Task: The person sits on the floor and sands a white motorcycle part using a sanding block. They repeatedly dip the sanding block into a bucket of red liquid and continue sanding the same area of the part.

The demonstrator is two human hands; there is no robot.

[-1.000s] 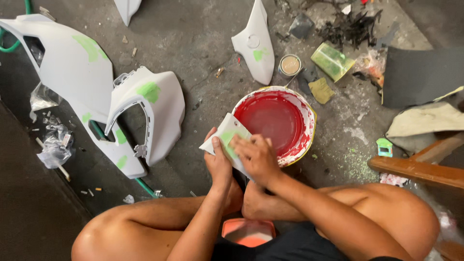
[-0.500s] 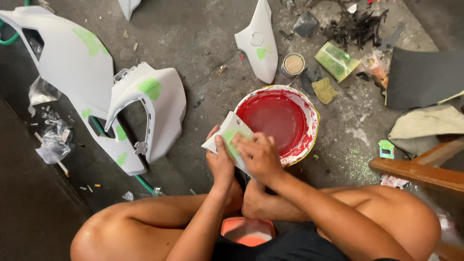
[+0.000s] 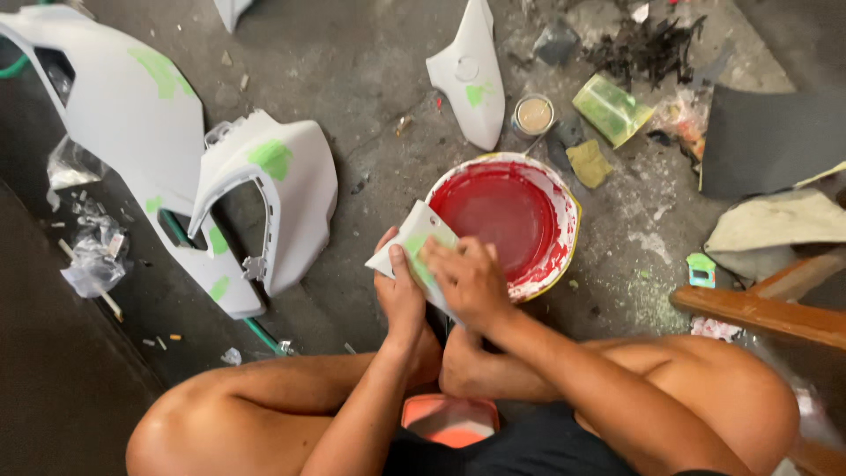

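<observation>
Rough grey concrete floor strewn with white moulded plastic body panels patched in green filler, beside a round red-coated basin. Just over its near rim, a small white plastic panel piece with green smears: clamped from below in the left hand, pressed on top by the right hand; probably light, stiff, a little slippery, best pinched by its edges. Against half a second earlier, scarcely changed, grip and place alike.

small panel in the left grip: white, green patches | basin just beyond the right grip: red inside, white rim | big panels left of grips: white, green patches | floor: grey
</observation>
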